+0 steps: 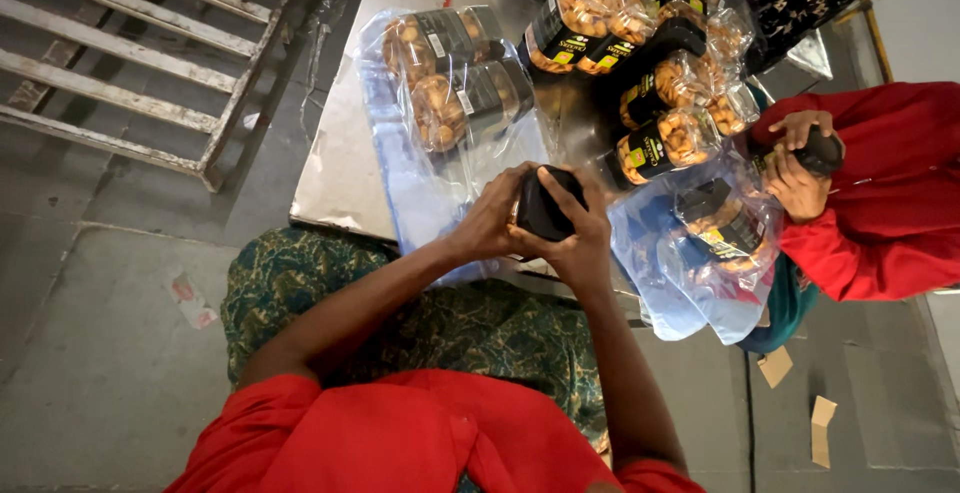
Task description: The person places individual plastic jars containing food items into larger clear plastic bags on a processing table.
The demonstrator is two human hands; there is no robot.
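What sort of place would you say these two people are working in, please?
Probably a small food-packing workshop. Many identical clear jars of biscuits lie heaped on a low metal table, some already sealed in plastic bags. The person's left hand and right hand grip a black-lidded jar.

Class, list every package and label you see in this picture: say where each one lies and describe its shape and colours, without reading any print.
Bagged jars: upper left of the table, two clear round jars of tan snacks, dark labels, in clear plastic.
Loose jar pile: top centre-right, clear jars with black-and-yellow labels.
Black-lidded jar: centre, between left hand and right hand.
Jar in bag: right, beside a co-worker's hands.
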